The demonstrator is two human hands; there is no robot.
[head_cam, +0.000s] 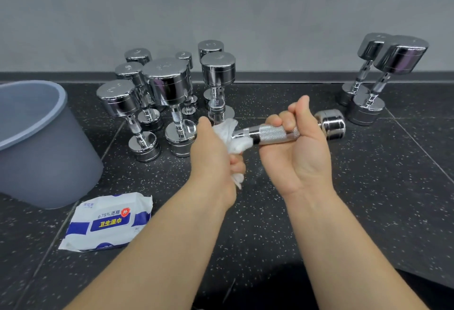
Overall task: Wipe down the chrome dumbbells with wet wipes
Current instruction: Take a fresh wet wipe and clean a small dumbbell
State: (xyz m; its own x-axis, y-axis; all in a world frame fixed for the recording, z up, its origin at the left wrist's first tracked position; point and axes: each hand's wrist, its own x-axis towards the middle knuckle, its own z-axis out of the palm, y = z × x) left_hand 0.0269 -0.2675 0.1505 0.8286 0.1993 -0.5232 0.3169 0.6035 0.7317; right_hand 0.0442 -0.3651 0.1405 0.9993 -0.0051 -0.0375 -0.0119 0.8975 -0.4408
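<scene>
A small chrome dumbbell [270, 134] lies level in the air above the floor. My right hand [298, 148] grips its knurled handle, palm up. Its right head [330, 124] sticks out past my fingers. My left hand [212, 152] holds a crumpled white wet wipe [233, 137] wrapped over the dumbbell's left end, which is hidden by the wipe. Several chrome dumbbells [169, 103] stand upright in a group behind my left hand. Two more dumbbells [378, 81] lean together at the right.
A grey plastic bin [36, 142] stands at the left. A white and blue pack of wet wipes [108, 221] lies flat on the dark speckled floor [393, 186] in front of it. A grey wall runs behind the dumbbells.
</scene>
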